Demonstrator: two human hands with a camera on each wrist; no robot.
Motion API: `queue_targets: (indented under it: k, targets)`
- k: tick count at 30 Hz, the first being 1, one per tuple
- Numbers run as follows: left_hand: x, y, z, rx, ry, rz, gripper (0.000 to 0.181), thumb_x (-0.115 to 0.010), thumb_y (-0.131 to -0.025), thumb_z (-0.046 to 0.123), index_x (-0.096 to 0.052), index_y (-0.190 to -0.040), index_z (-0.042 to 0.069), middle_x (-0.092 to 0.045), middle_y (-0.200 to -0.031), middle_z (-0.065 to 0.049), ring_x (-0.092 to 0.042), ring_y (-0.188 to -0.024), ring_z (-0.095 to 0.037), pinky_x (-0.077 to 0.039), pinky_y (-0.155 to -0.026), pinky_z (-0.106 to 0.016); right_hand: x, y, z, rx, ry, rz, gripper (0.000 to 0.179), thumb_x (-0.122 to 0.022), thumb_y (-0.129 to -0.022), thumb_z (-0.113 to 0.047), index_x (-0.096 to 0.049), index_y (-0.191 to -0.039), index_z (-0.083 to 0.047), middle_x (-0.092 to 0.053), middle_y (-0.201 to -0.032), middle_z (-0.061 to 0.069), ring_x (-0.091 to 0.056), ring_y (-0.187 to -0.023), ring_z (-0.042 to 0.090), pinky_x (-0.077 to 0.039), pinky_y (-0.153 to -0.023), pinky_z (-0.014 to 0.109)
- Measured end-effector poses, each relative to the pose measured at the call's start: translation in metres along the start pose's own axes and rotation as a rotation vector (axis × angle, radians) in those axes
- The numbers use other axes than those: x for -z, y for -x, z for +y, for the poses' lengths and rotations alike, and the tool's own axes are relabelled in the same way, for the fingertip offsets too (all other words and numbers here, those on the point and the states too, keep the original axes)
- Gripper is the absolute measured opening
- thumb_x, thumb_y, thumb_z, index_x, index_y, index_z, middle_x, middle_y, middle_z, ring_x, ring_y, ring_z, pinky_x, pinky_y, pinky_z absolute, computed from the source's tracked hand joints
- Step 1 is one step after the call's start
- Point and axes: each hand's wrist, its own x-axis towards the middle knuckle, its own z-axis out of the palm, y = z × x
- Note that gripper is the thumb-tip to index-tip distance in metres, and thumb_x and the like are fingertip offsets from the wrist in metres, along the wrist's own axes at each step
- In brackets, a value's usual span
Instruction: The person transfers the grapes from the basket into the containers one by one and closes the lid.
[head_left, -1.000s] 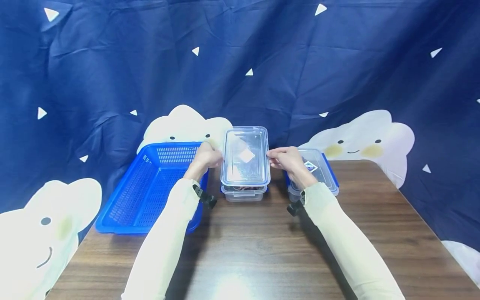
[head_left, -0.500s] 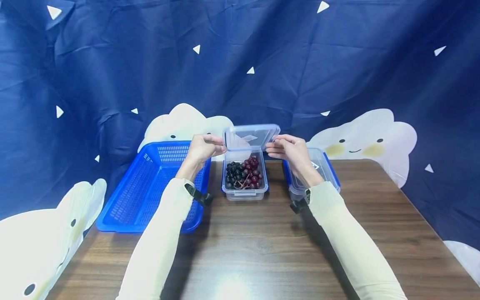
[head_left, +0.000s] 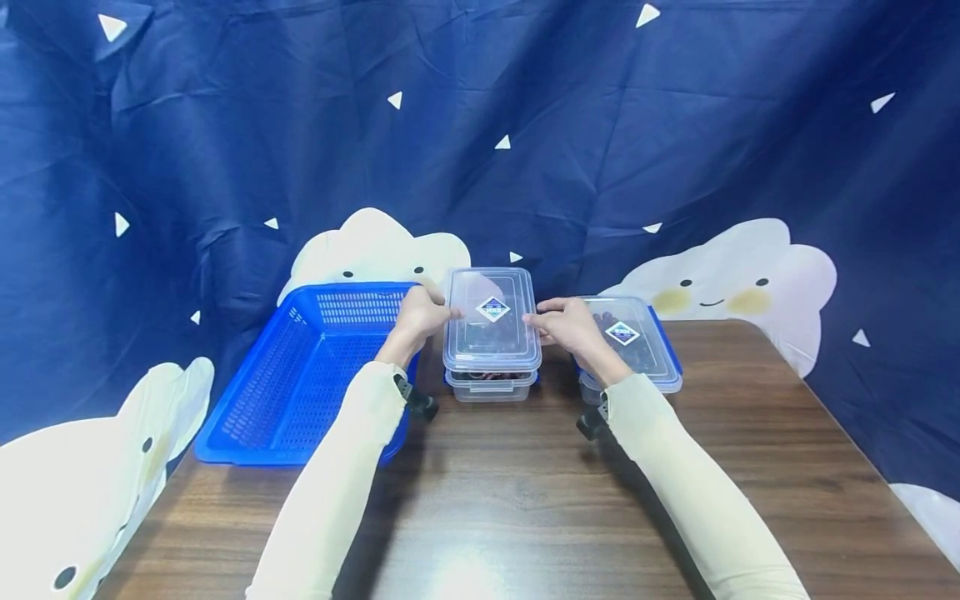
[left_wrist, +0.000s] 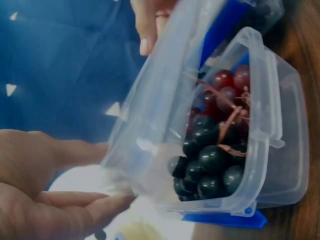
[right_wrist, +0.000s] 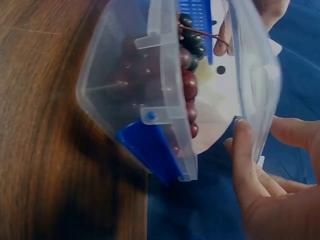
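Observation:
Both hands pinch a clear plastic lid (head_left: pixel 491 337) by its two long sides, the left hand (head_left: pixel 420 317) at its left edge and the right hand (head_left: pixel 573 327) at its right. Printed side out, the lid slants over a clear food container (head_left: pixel 491 392), apart from its rim at the front. Inside the container, dark grapes (left_wrist: pixel 210 160) lie beside red grapes (left_wrist: pixel 225 80) with a reddish stem, as the left wrist view shows. A blue side clip (right_wrist: pixel 152 150) of the container hangs unfastened in the right wrist view.
A blue perforated plastic basket (head_left: pixel 300 454) stands left of the container. To the right sits a second lidded container (head_left: pixel 645 350) with blue clips and dark red fruit inside. A wooden table (head_left: pixel 487 500) carries everything, with a blue patterned cloth (head_left: pixel 480 125) behind.
The lid swung up, exposing the grapes, and has come back down over the container. Its label looked blank white and now shows print, so it has been turned over. Both hands kept near its sides.

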Motion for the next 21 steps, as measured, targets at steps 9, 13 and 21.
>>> queue_targets:
  k: [9, 13, 21]
  targets:
    - [-0.013, 0.003, -0.006, -0.053, -0.184, 0.001, 0.041, -0.075, -0.087, 0.012, -0.041, -0.063, 0.014, -0.045, -0.065, -0.001, -0.047, -0.067, -0.021, -0.039, -0.055, -0.029, -0.013, -0.001, 0.009, -0.022, 0.152, 0.075, 0.047, -0.082, -0.091, -0.022, -0.069, -0.125, 0.007, -0.072, -0.120, 0.025, -0.070, -0.070, 0.010, -0.066, -0.085, 0.042]
    - [-0.017, 0.005, -0.008, -0.032, -0.178, -0.015, 0.031, -0.069, -0.087, 0.008, -0.045, -0.070, 0.012, -0.049, -0.076, -0.005, -0.051, -0.074, -0.023, -0.042, -0.059, -0.030, -0.014, -0.005, 0.014, -0.015, 0.165, 0.095, 0.042, -0.084, -0.090, -0.023, -0.072, -0.117, 0.006, -0.075, -0.107, 0.020, -0.069, -0.065, 0.008, -0.067, -0.078, 0.037]
    - [-0.022, 0.007, -0.008, -0.010, -0.198, -0.022, 0.012, -0.062, -0.086, 0.000, -0.054, -0.079, 0.006, -0.058, -0.084, -0.010, -0.054, -0.078, -0.024, -0.048, -0.065, -0.032, -0.016, -0.006, 0.019, 0.009, 0.325, 0.135, 0.037, -0.083, -0.088, -0.030, -0.078, -0.110, 0.000, -0.078, -0.100, 0.014, -0.074, -0.083, 0.021, -0.055, -0.067, 0.022]
